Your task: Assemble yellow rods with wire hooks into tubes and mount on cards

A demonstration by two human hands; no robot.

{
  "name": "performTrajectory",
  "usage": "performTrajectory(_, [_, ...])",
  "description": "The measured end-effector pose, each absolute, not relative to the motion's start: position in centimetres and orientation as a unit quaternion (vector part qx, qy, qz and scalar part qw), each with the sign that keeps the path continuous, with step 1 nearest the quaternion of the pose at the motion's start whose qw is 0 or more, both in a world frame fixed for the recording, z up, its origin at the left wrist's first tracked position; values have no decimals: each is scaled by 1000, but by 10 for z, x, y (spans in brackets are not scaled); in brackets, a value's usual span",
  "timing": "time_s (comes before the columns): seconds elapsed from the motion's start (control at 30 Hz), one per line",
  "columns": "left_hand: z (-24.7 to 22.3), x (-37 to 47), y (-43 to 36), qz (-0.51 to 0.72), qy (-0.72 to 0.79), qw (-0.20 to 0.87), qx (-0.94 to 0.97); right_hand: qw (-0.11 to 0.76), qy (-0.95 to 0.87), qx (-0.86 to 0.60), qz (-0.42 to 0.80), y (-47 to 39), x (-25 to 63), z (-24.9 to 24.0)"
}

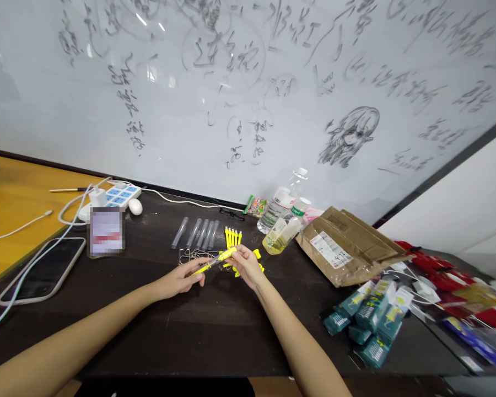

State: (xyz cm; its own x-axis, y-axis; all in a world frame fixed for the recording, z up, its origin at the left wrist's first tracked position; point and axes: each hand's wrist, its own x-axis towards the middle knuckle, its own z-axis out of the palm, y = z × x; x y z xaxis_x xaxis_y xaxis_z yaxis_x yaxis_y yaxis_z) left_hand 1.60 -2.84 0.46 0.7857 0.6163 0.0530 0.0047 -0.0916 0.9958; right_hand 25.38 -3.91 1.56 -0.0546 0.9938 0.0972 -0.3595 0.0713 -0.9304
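Note:
A clear tube with yellow parts at both ends [220,257], somewhat like a syringe, is held aslant between my hands above the dark table. My left hand [184,277] is closed around its lower left end. The fingers of my right hand [247,266] pinch its yellow upper end. Just beyond lie bent metal wire pieces [187,255], partly hidden by my left hand. Several yellow rods [233,236] stand in a row behind my right hand, and small yellow parts [257,254] lie around its fingers. Farther back, several clear tubes [202,234] rest side by side.
To the left are a phone [41,270], a power strip [122,196] with cables and a white mouse-like object [135,207]. Bottles [281,234] and a cardboard package [345,245] stand at the back right. Green boxes [374,311] are piled in front of the package. A whiteboard [182,138] rises behind.

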Motion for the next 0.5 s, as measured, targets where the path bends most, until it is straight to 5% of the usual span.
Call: performTrajectory(0.5, [5, 16, -30, 242, 219, 633, 702, 595, -459, -366, 549, -41, 251, 19])
